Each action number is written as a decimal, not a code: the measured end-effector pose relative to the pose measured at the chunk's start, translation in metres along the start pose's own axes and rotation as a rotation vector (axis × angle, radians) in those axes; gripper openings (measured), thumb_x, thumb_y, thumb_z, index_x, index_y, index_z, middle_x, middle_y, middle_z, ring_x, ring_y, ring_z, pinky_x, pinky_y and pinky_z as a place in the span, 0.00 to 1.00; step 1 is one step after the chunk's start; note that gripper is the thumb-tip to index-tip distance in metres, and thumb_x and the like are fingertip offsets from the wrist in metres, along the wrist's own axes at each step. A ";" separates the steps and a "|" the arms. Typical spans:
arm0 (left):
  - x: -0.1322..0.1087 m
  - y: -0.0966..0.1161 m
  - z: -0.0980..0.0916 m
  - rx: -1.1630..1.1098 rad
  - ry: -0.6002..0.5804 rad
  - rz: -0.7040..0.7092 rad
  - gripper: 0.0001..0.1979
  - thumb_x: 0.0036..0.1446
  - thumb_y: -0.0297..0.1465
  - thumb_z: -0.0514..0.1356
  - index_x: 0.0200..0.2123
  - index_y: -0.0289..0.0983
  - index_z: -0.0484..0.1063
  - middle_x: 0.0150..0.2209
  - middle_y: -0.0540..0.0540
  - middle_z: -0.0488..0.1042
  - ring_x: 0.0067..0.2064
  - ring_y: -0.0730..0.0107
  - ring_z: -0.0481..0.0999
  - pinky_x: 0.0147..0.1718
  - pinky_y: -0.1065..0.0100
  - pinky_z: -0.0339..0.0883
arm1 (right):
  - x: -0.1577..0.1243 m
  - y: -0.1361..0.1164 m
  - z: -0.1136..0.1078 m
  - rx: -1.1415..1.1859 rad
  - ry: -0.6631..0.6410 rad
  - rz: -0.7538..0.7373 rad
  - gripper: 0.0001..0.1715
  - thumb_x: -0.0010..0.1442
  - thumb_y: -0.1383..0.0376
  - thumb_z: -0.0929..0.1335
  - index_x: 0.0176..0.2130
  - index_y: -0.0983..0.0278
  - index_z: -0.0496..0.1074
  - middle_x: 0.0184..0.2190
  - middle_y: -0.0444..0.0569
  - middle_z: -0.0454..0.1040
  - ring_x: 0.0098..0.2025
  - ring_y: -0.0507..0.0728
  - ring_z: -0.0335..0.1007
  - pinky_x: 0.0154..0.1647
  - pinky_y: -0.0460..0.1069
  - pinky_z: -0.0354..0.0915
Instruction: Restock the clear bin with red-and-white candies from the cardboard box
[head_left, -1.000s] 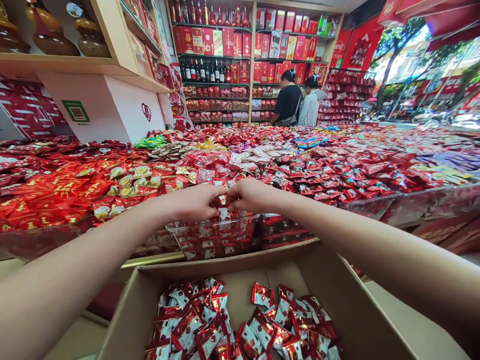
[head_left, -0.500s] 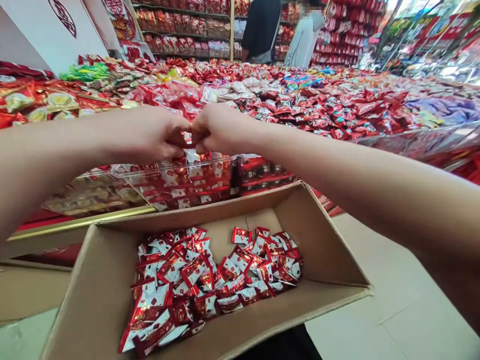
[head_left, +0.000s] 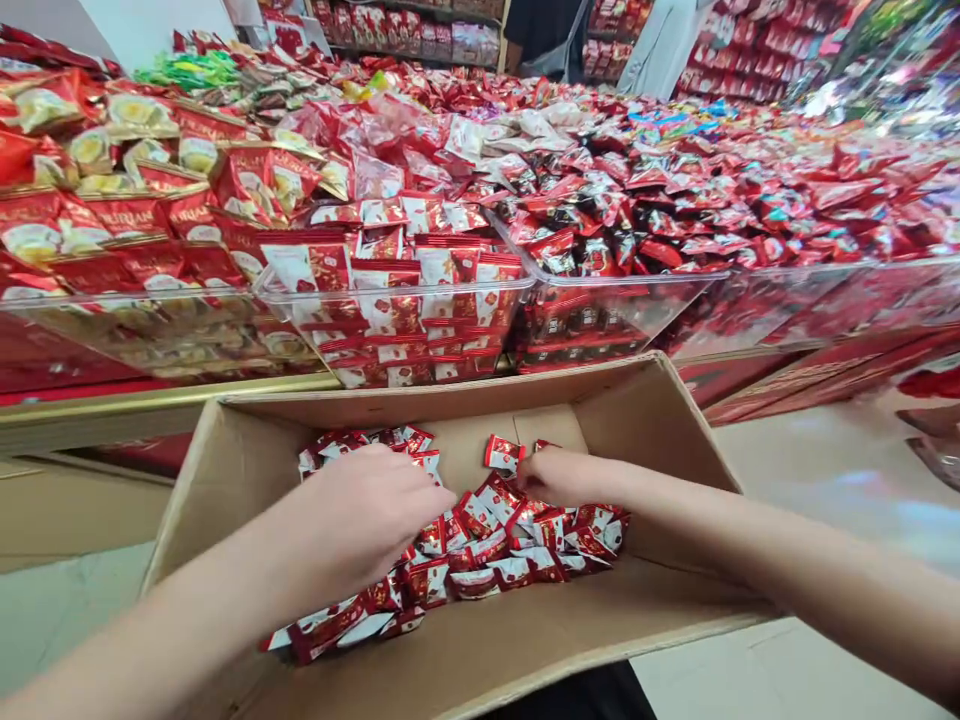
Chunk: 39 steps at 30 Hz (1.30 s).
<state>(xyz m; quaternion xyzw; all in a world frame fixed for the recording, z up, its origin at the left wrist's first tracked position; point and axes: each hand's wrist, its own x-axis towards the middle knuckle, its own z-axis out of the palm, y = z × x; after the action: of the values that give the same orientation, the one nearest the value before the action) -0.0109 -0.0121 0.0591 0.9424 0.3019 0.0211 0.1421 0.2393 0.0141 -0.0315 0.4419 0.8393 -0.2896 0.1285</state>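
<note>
Both hands reach down into a cardboard box (head_left: 697, 480) that holds many small red-and-white wrapped candies (head_left: 480, 550). My left hand (head_left: 379, 510) lies over the left part of the heap, back upward. Its fingers curl together, and the tips and whatever they hold are hidden. On the right, my right hand (head_left: 559, 475) has its fingers bent down among the candies, beside a single packet (head_left: 504, 453). Its fingertips are partly covered, so I cannot make out what is between them. Beyond the box, similar red-and-white packets (head_left: 386, 295) stand stacked in a clear plastic bin (head_left: 405, 292).
Left of that bin are red durian-print packets (head_left: 127, 225); on its right, another clear bin (head_left: 622, 283) holds red and black packets. Heaps of sweets spread behind. Two people (head_left: 551, 35) stand near the back shelves (head_left: 412, 30). Pale tiled floor (head_left: 810, 460) shows at right.
Both hands have moved down from the clear bin into the cardboard box. The view has tilted down, and the bin's front rows of upright packets now show uncovered.
</note>
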 end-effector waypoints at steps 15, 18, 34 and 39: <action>0.005 -0.037 0.036 -0.317 0.053 -0.413 0.15 0.54 0.33 0.47 0.45 0.40 0.64 0.41 0.47 0.72 0.40 0.67 0.70 0.38 0.69 0.60 | 0.038 -0.009 0.035 0.158 0.151 0.091 0.11 0.52 0.61 0.62 0.32 0.66 0.67 0.28 0.48 0.69 0.31 0.53 0.64 0.30 0.46 0.59; 0.012 -0.023 0.039 -0.532 0.076 -0.441 0.20 0.52 0.37 0.50 0.48 0.40 0.59 0.40 0.48 0.71 0.36 0.69 0.70 0.34 0.70 0.62 | 0.031 -0.022 0.015 0.590 0.100 -0.004 0.16 0.50 0.55 0.63 0.31 0.66 0.65 0.23 0.43 0.67 0.23 0.49 0.60 0.23 0.43 0.57; 0.022 -0.008 0.039 -1.231 0.195 -0.590 0.17 0.52 0.41 0.49 0.24 0.34 0.66 0.20 0.52 0.64 0.22 0.77 0.60 0.21 0.74 0.56 | 0.004 -0.056 -0.012 1.328 0.066 -0.123 0.23 0.48 0.50 0.63 0.24 0.69 0.68 0.20 0.44 0.65 0.22 0.48 0.58 0.27 0.45 0.57; 0.020 -0.005 0.044 -0.884 0.252 -0.628 0.16 0.47 0.42 0.54 0.21 0.35 0.65 0.17 0.55 0.60 0.21 0.77 0.56 0.19 0.74 0.49 | 0.008 -0.060 0.000 1.352 0.202 -0.202 0.21 0.43 0.61 0.70 0.38 0.62 0.64 0.28 0.43 0.67 0.29 0.50 0.61 0.32 0.46 0.59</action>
<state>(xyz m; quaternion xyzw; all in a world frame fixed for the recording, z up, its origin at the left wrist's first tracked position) 0.0081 -0.0084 0.0142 0.6482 0.5453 0.2148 0.4861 0.1856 -0.0066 -0.0131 0.3693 0.5194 -0.7172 -0.2818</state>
